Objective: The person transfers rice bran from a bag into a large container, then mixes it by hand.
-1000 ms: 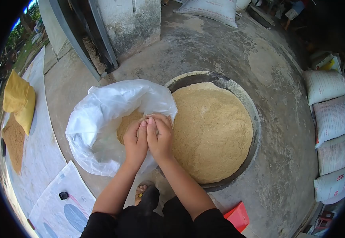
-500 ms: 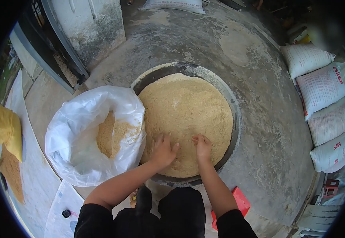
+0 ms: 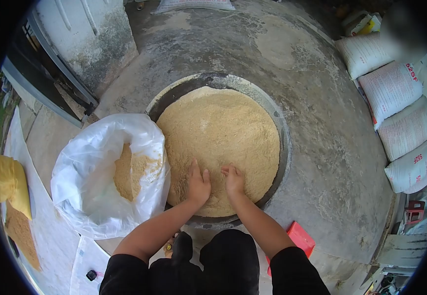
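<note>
A wide round tub (image 3: 286,142) with a dark rim holds a heap of pale yellow, bran-like meal (image 3: 218,128). Over the near part of the meal, my left hand (image 3: 198,186) rests with its fingers stretched forward and the thumb apart. Beside it on the right, my right hand (image 3: 234,182) has its fingers curled in towards the left; whatever they may hold is hidden. An open white plastic sack (image 3: 88,167) leans against the tub's left side. More of the meal shows inside the sack, and some clings to its inner wall.
Several printed white sacks (image 3: 390,93) lie in a row along the right. A red plastic scoop or dustpan (image 3: 301,238) is on the concrete floor by my right arm. At the far left, a yellow sack (image 3: 9,182) lies by a brown heap (image 3: 21,231). A metal-framed doorway (image 3: 51,83) stands upper left.
The whole view has shifted, so the tub appears further left. My left hand's fingers now point more straight ahead over the meal. My right hand stays curled close by.
</note>
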Demonstrator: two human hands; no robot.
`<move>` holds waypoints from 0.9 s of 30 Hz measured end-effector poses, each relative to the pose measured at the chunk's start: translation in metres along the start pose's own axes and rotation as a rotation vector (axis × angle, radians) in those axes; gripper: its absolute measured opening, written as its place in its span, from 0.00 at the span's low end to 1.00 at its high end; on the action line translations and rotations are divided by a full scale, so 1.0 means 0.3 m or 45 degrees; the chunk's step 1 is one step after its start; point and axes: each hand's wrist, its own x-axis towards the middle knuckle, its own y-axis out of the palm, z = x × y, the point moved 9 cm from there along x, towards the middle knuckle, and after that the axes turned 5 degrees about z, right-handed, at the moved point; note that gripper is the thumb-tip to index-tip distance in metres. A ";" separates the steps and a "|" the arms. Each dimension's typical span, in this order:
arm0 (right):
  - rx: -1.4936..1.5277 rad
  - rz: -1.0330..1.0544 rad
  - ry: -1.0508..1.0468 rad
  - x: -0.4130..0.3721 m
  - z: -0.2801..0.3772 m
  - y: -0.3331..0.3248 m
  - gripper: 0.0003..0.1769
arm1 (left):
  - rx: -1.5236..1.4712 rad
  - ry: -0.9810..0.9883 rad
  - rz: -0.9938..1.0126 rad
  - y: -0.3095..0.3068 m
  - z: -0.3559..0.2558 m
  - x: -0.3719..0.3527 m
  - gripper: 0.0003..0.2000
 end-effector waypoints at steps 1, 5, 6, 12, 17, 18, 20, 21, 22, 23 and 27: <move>-0.005 0.001 0.000 -0.011 -0.003 0.012 0.18 | -0.004 -0.003 -0.001 -0.012 -0.041 0.000 0.28; 0.328 -0.029 0.124 -0.036 -0.102 0.077 0.19 | -0.457 -0.434 -0.028 0.004 -0.001 -0.013 0.23; 0.512 -0.078 0.166 -0.047 -0.125 0.091 0.20 | -0.598 -0.495 -0.084 0.017 0.033 -0.014 0.20; 0.834 -0.020 0.134 -0.080 -0.034 0.177 0.22 | -1.389 -0.635 -0.315 0.011 0.046 -0.011 0.17; 0.866 -0.002 0.080 -0.162 0.153 0.259 0.20 | -1.666 -0.544 -0.318 -0.105 -0.091 0.020 0.16; 0.866 0.001 0.035 -0.181 0.198 0.280 0.20 | -1.716 -0.494 -0.299 -0.140 -0.129 0.028 0.16; 0.839 0.015 -0.016 -0.222 0.277 0.330 0.21 | -1.808 -0.461 -0.298 -0.200 -0.157 0.037 0.16; 0.812 0.013 -0.073 -0.242 0.316 0.348 0.21 | -1.903 -0.436 -0.280 -0.225 -0.169 0.040 0.15; 0.805 0.029 -0.066 -0.261 0.336 0.376 0.21 | -1.907 -0.430 -0.301 -0.260 -0.166 0.041 0.15; 0.771 0.097 -0.103 -0.281 0.366 0.417 0.21 | -1.933 -0.375 -0.294 -0.302 -0.169 0.046 0.16; 0.716 0.258 -0.185 -0.370 0.419 0.602 0.22 | -1.865 -0.242 -0.442 -0.521 -0.172 0.024 0.16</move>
